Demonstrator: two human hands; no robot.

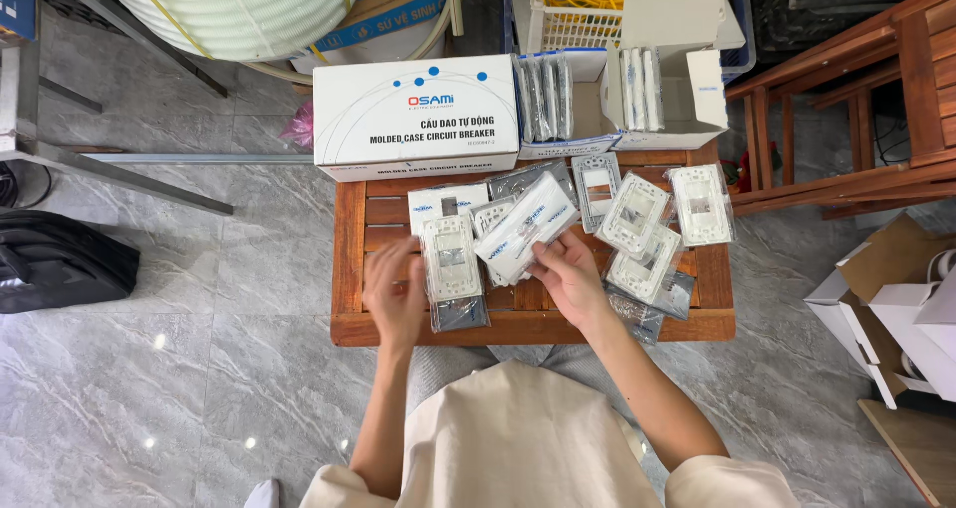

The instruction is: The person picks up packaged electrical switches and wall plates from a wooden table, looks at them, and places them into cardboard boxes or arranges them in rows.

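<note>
the white packet (526, 227) sits tilted over the low wooden table (349, 269), grasped by the right hand (570, 274); the blurred left hand (396, 294), spread loose, should steady the bagged switch plate (451, 259).

Motion-blurred left hand (394, 294)

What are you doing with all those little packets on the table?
A person sits at a low wooden table covered with white wall switch plates in clear plastic packets. The right hand holds one long white packet lifted above the pile. The left hand is blurred beside another packet lying flat. A big white box stands at the table's far edge, with open boxes of more packets beside it.
</note>
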